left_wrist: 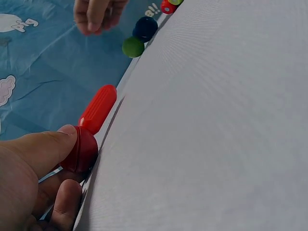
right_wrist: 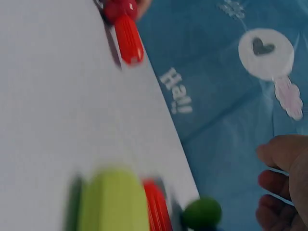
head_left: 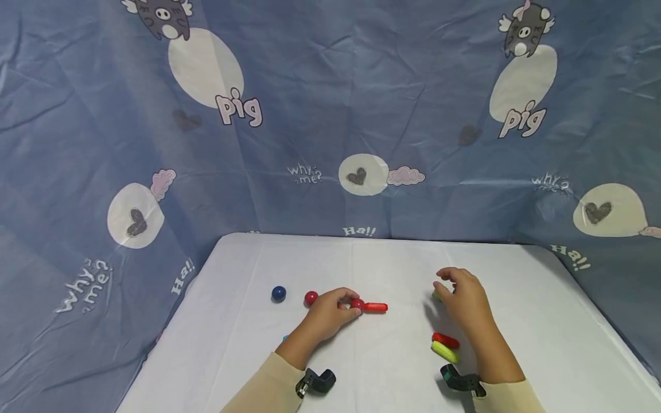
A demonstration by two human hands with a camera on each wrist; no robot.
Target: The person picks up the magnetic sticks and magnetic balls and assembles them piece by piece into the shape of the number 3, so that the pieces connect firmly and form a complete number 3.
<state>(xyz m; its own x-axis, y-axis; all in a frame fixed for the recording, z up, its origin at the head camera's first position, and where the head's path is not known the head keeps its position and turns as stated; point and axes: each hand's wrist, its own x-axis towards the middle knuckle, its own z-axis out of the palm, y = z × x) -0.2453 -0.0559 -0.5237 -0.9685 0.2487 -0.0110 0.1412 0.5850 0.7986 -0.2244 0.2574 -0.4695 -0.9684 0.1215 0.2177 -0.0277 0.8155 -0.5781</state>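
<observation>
My left hand [head_left: 327,314] pinches a red ball [left_wrist: 84,151] between thumb and fingers. A red ribbed stick [head_left: 376,307] is joined to that ball and points right, low over the white table. My right hand [head_left: 467,298] is raised at the right, its fingers loosely bent and holding nothing. Partly hidden under it is a green ball [right_wrist: 202,213], and the left wrist view shows a dark blue ball [left_wrist: 146,29] beside the green one. Nearer the right wrist lie a second red stick [head_left: 446,341] and a yellow-green stick [head_left: 445,352], side by side.
On the left part of the white table [head_left: 392,373] sit a blue ball [head_left: 279,294] and another red ball [head_left: 311,297]. A light blue piece [head_left: 285,338] peeks out beside the left forearm. Behind the table hangs a blue printed cloth [head_left: 310,126].
</observation>
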